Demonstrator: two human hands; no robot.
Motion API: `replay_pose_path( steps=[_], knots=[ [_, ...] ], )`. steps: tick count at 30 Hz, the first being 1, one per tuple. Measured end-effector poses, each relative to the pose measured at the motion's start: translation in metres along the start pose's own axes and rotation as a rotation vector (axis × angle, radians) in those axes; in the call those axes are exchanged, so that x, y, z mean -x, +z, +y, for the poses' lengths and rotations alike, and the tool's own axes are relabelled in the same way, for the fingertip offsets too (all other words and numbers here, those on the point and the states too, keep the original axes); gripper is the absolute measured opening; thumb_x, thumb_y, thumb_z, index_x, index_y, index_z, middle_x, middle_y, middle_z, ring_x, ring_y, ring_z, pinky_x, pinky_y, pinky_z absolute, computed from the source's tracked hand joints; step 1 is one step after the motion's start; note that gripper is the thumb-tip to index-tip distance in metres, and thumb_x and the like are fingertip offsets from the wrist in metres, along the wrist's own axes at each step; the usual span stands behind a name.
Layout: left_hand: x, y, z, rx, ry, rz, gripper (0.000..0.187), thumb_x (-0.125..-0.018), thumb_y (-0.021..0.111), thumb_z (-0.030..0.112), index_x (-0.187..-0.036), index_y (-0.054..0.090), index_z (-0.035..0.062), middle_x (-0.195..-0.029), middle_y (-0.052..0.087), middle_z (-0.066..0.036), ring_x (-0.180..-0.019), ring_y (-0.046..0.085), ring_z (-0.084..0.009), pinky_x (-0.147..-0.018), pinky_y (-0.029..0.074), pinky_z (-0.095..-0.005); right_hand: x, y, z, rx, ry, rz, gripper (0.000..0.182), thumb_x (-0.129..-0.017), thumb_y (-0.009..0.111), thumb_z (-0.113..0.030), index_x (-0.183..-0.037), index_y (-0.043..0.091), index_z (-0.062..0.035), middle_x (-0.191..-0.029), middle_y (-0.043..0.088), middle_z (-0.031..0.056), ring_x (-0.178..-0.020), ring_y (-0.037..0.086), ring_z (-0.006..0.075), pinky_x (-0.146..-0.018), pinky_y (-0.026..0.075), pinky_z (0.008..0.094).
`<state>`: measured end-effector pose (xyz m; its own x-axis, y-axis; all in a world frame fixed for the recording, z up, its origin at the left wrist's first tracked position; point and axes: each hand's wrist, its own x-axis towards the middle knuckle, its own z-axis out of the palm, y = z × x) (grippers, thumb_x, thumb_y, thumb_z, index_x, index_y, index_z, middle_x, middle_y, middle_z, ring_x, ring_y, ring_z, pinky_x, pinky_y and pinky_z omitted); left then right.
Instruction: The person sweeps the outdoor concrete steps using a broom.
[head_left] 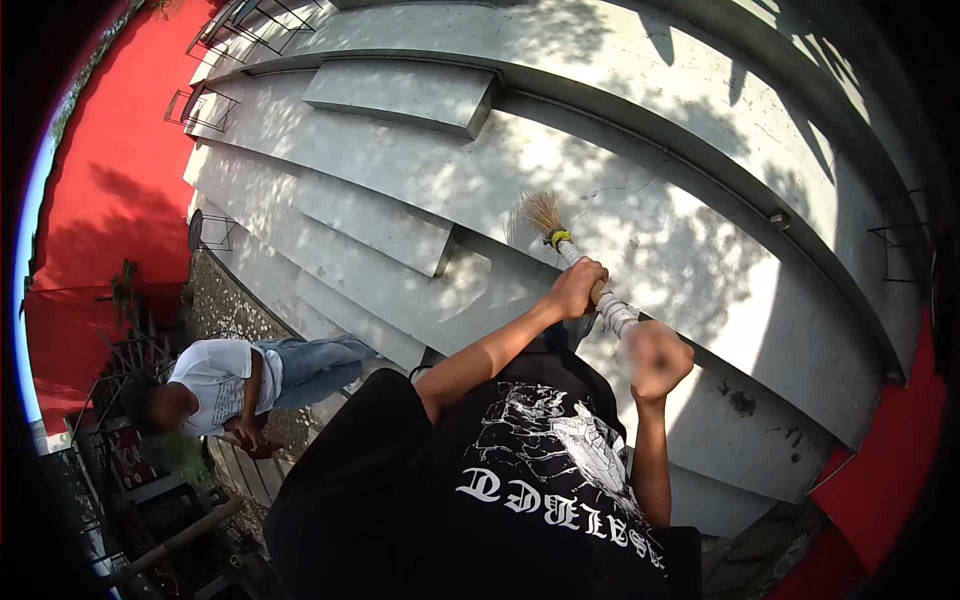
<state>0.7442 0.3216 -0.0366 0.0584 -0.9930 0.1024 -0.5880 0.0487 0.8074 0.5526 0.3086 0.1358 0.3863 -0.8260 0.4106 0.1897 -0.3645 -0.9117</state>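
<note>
A broom (613, 310) is held slantwise above pale concrete steps (420, 160). Its handle is clasped in the grip of the left hand (579, 287), nearer the bristles (541, 212), and of the right hand (660, 360), partly blurred, at the far end. The thin, straw-coloured bristles are splayed and bound by a yellow-green band (557, 239); the handle is wrapped in whitish strips, with tan seen between the hands.

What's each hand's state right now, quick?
Left hand: closed, holding the broom just behind its bristles.
Right hand: closed around the broom's other end, partly blurred.
</note>
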Motion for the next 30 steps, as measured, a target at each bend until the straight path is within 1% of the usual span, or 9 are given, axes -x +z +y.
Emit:
replay_pose_path(
  steps=[5, 6, 10, 12, 14, 17, 22, 27, 30],
  knots=[
    [0.011, -0.029, 0.026, 0.113, 0.176, -0.024, 0.034, -0.066, 0.082, 0.012, -0.095, 0.067, 0.0028, -0.094, 0.067, -0.017, -0.098, 0.063, -0.0409, -0.086, 0.052, -0.0482, 0.014, 0.041, -0.056, 0.089, -0.158, 0.008, 0.038, -0.086, 0.065, 0.004, -0.062, 0.036, -0.0031, -0.063, 0.057, 0.0122, -0.058, 0.057, 0.0241, -0.059, 0.047, 0.0324],
    [0.011, -0.035, 0.031, 0.188, 0.241, -0.021, 0.028, -0.067, 0.079, 0.007, -0.089, 0.063, 0.0018, -0.091, 0.066, -0.016, -0.094, 0.061, -0.0408, -0.086, 0.050, -0.0463, 0.021, 0.053, -0.062, 0.128, -0.152, 0.019, 0.036, -0.085, 0.064, 0.006, -0.063, 0.037, -0.0020, -0.062, 0.056, 0.0116, -0.057, 0.057, 0.0247, -0.059, 0.047, 0.0327],
    [0.017, -0.006, -0.040, 0.242, 0.285, -0.104, 0.026, -0.067, 0.079, 0.010, -0.086, 0.063, 0.0046, -0.088, 0.066, -0.016, -0.094, 0.062, -0.0399, -0.085, 0.050, -0.0469, 0.048, 0.095, -0.018, 0.198, -0.012, 0.079, 0.031, -0.085, 0.062, 0.009, -0.065, 0.040, 0.0002, -0.064, 0.056, 0.0120, -0.059, 0.056, 0.0229, -0.060, 0.047, 0.0324],
    [0.044, -0.009, -0.081, 0.162, 0.218, -0.163, 0.025, -0.069, 0.079, 0.013, -0.089, 0.066, 0.0040, -0.094, 0.069, -0.017, -0.097, 0.063, -0.0401, -0.087, 0.052, -0.0473, 0.051, 0.115, 0.008, 0.076, 0.063, 0.133, 0.032, -0.087, 0.062, 0.007, -0.065, 0.040, 0.0001, -0.065, 0.056, 0.0115, -0.060, 0.055, 0.0194, -0.059, 0.045, 0.0312],
    [0.066, -0.040, -0.088, 0.051, 0.093, -0.213, 0.024, -0.071, 0.077, 0.017, -0.089, 0.068, 0.0058, -0.094, 0.070, -0.017, -0.098, 0.064, -0.0402, -0.089, 0.052, -0.0483, 0.046, 0.145, 0.003, -0.038, 0.091, 0.112, 0.034, -0.090, 0.062, 0.004, -0.065, 0.039, -0.0001, -0.063, 0.055, 0.0102, -0.059, 0.053, 0.0177, -0.059, 0.043, 0.0299],
    [0.097, -0.109, -0.100, 0.060, 0.084, -0.092, 0.022, -0.070, 0.077, 0.018, -0.088, 0.068, 0.0079, -0.093, 0.070, -0.016, -0.099, 0.064, -0.0402, -0.087, 0.053, -0.0496, 0.036, 0.206, -0.021, -0.044, 0.050, 0.041, 0.039, -0.091, 0.063, 0.001, -0.065, 0.035, -0.0030, -0.062, 0.055, 0.0107, -0.059, 0.052, 0.0172, -0.058, 0.042, 0.0303],
    [0.143, -0.243, -0.117, -0.049, -0.135, -0.058, 0.028, -0.063, 0.081, 0.012, -0.088, 0.068, 0.0083, -0.097, 0.069, -0.011, -0.100, 0.065, -0.0368, -0.083, 0.053, -0.0493, -0.009, 0.296, -0.031, -0.213, 0.097, 0.072, 0.037, -0.095, 0.062, -0.004, -0.067, 0.037, -0.0040, -0.061, 0.050, 0.0089, -0.059, 0.050, 0.0183, -0.058, 0.043, 0.0334],
    [0.148, -0.329, -0.161, 0.036, 0.047, 0.245, 0.027, -0.065, 0.080, 0.010, -0.084, 0.061, 0.0082, -0.087, 0.065, -0.011, -0.091, 0.063, -0.0371, -0.079, 0.050, -0.0485, -0.041, 0.401, -0.051, -0.130, -0.029, -0.149, 0.038, -0.093, 0.062, -0.004, -0.065, 0.037, -0.0035, -0.063, 0.056, 0.0105, -0.060, 0.054, 0.0197, -0.059, 0.045, 0.0331],
    [0.146, -0.358, -0.208, 0.138, 0.025, 0.282, 0.020, -0.069, 0.077, 0.013, -0.081, 0.063, 0.0091, -0.089, 0.067, -0.011, -0.096, 0.064, -0.0376, -0.083, 0.051, -0.0483, -0.041, 0.468, -0.033, 0.054, -0.038, -0.309, 0.033, -0.089, 0.062, 0.004, -0.065, 0.039, -0.0015, -0.064, 0.055, 0.0106, -0.060, 0.053, 0.0196, -0.059, 0.043, 0.0310]
  ],
)
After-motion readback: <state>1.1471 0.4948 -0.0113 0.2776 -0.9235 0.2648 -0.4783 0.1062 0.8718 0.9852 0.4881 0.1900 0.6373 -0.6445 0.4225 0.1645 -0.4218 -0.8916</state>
